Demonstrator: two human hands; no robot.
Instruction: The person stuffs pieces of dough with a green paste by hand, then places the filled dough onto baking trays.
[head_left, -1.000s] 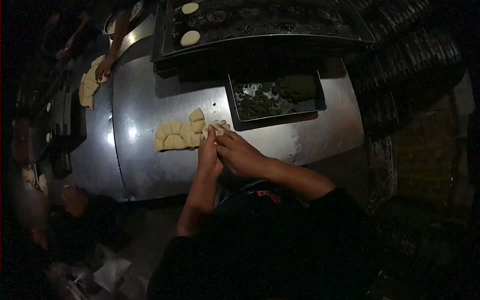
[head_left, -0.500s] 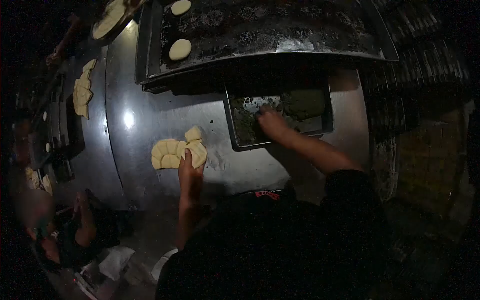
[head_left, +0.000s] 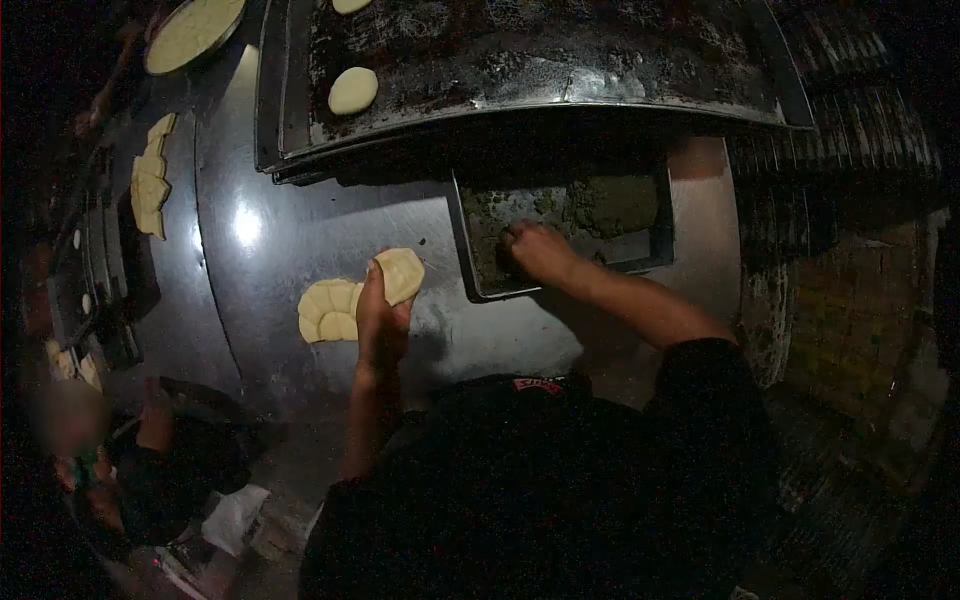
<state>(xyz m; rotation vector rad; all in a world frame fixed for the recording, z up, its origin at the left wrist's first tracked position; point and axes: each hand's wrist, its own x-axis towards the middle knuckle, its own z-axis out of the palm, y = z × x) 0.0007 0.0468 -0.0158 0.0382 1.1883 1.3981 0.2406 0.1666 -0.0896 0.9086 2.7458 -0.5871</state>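
L hand [head_left: 380,318], ctr-left of frame, holding dough piece [head_left: 403,274]: thumb on near edge, rest of grip partly hidden. R hand [head_left: 540,252], ctr-right, fingers bent narrow in dark crumbly filling [head_left: 620,205] inside filling tray [head_left: 466,245]; can't tell if any is pinched.

Dough piece just right of scored dough slab [head_left: 328,312] on metal table [head_left: 270,290]; overlap w/ slab unclear. Dough disc [head_left: 353,91] upper left, on large tray [head_left: 560,60].

Handling (judgmt): dough prob. light, v. soft, floppy, maybe a bit tacky; not brittle, but thin spots could tear or stretch. Best hold = flat support from below w/ palm + fingers, light thumb at rim, no hard pinch mid-piece. Filling looks crumbly, prob. sheds bits if grabbed loosely; take w/ gathered fingertips from loose part at tray's left, as right-side mass looks denser.
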